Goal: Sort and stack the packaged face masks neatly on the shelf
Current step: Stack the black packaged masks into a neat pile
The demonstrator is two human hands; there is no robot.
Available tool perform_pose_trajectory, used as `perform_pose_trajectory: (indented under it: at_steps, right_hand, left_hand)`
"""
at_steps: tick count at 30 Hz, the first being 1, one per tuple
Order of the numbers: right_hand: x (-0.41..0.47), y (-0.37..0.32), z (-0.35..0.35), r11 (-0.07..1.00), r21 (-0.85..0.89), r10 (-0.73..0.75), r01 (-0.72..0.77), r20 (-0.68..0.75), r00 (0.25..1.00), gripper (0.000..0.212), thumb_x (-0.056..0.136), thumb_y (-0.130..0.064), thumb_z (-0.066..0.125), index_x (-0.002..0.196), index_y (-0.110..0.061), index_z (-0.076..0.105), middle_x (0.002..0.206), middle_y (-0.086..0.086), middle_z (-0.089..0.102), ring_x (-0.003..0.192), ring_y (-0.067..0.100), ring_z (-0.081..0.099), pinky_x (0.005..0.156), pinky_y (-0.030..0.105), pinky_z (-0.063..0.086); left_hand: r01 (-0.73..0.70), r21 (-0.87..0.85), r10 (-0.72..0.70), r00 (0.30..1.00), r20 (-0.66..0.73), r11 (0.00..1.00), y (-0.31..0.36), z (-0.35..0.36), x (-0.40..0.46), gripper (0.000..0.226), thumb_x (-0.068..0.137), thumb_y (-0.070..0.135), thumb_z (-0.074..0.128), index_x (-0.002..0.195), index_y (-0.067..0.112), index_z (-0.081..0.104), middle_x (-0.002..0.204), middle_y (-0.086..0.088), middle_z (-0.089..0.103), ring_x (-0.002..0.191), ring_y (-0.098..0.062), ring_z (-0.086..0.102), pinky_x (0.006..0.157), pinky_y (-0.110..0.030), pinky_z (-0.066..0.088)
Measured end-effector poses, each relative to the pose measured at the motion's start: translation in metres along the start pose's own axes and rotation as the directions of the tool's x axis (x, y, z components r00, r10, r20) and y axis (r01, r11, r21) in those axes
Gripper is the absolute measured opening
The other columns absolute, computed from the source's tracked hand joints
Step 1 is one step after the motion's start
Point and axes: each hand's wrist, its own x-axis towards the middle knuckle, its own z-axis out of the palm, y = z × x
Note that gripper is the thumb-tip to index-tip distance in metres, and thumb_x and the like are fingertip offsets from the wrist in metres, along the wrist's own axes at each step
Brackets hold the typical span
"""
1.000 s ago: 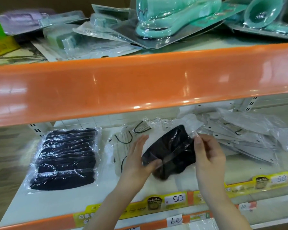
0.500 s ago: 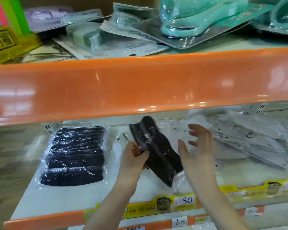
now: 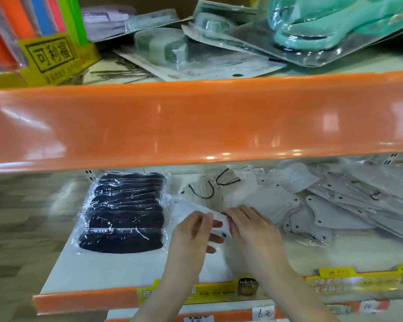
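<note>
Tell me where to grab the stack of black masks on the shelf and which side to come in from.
Probably grip the black mask stack by its near end, pinching the clear wrap and the bottom masks together. Come from the front: the orange rail above overhangs it, and white masks crowd its right. It lies flat, long axis running front to back, so the near edge is most open.

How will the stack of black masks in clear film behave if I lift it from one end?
The stack of black masks probably sags, being soft cloth in loose film. The glossy, wrinkled wrap looks slippery, so packs may slide apart.
</note>
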Motion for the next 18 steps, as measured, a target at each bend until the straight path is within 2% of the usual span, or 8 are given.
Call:
perform_pose_trajectory:
  at_steps: [1,3,4,5,8,10,12,18]
  right_hand:
    - [0.003,-0.001,0.000,1.000,0.014,-0.011,0.011,-0.001,1.000,0.028,0.061,0.000,0.076,0.080,-0.017,0.066,0.072,-0.004,0.058,0.061,0.019,0.057,0.050,0.025,0.041]
    - [0.009,-0.005,0.000,0.998,0.041,-0.052,0.052,-0.015,0.999,0.021,0.069,-0.002,0.072,0.084,-0.017,0.068,0.076,-0.004,0.061,0.066,0.020,0.059,0.053,0.029,0.045]
    - [0.012,-0.009,0.001,0.995,0.055,-0.080,0.082,-0.032,0.996,0.018,0.073,-0.005,0.068,0.085,-0.018,0.068,0.079,-0.004,0.062,0.069,0.020,0.060,0.054,0.030,0.047]
    - [0.015,-0.013,0.002,0.991,0.072,-0.109,0.112,-0.053,0.993,0.017,0.075,-0.007,0.065,0.087,-0.017,0.068,0.081,-0.004,0.063,0.071,0.021,0.060,0.056,0.031,0.048]
    - [0.023,-0.031,0.009,0.972,0.114,-0.193,0.204,-0.102,0.976,0.024,0.071,-0.001,0.066,0.089,-0.015,0.069,0.089,-0.002,0.065,0.079,0.023,0.061,0.064,0.033,0.049]
    - [0.027,-0.044,0.016,0.957,0.136,-0.238,0.257,-0.141,0.961,0.029,0.068,0.003,0.068,0.091,-0.014,0.071,0.095,-0.002,0.067,0.086,0.021,0.062,0.073,0.033,0.048]
    - [0.031,-0.057,0.027,0.941,0.164,-0.267,0.295,-0.175,0.948,0.031,0.069,0.004,0.065,0.093,-0.014,0.072,0.100,-0.002,0.068,0.092,0.020,0.063,0.081,0.034,0.048]
    - [0.026,-0.095,0.069,0.921,0.242,-0.305,0.305,-0.039,0.951,0.035,0.075,-0.004,0.057,0.106,-0.015,0.070,0.115,-0.001,0.065,0.106,0.019,0.059,0.091,0.034,0.045]
  left_hand:
    - [-0.246,0.286,0.261,0.965,-0.018,0.926,-0.001,-0.009,-0.001,0.018,0.095,0.023,0.055,0.081,0.015,0.063,0.079,0.005,0.071,0.065,-0.007,0.065,0.058,-0.018,0.049]
    - [-0.594,0.652,0.685,0.712,0.155,0.470,-0.010,-0.031,0.005,0.016,0.088,0.031,0.058,0.085,0.019,0.067,0.086,0.010,0.070,0.082,-0.009,0.064,0.070,-0.022,0.049]
    - [-0.642,0.706,0.743,0.621,0.249,0.300,-0.015,-0.041,0.011,0.017,0.086,0.032,0.059,0.093,0.018,0.066,0.095,0.005,0.070,0.093,-0.014,0.063,0.078,-0.027,0.049]
    - [-0.632,0.742,0.741,0.605,0.292,0.223,-0.017,-0.051,0.017,0.022,0.083,0.032,0.062,0.100,0.018,0.063,0.103,0.001,0.069,0.101,-0.019,0.061,0.085,-0.031,0.048]
    - [-0.556,0.811,0.659,0.681,0.319,0.182,-0.021,-0.083,0.033,0.028,0.075,0.027,0.073,0.099,0.016,0.066,0.101,-0.001,0.069,0.098,-0.024,0.064,0.082,-0.038,0.051]
    - [-0.533,0.830,0.668,0.680,0.302,0.167,-0.023,-0.105,0.038,0.013,0.080,0.021,0.063,0.087,0.013,0.070,0.087,0.000,0.070,0.081,-0.023,0.067,0.066,-0.034,0.054]
    - [-0.494,0.850,0.681,0.687,0.253,0.183,-0.026,-0.125,0.042,0.016,0.081,0.015,0.054,0.082,0.011,0.070,0.081,-0.001,0.069,0.073,-0.023,0.066,0.054,-0.031,0.052]
    - [-0.396,0.905,0.710,0.682,0.176,0.157,-0.054,-0.171,0.047,0.029,0.066,-0.003,0.060,0.091,0.010,0.068,0.099,-0.002,0.068,0.090,-0.024,0.062,0.065,-0.031,0.046]
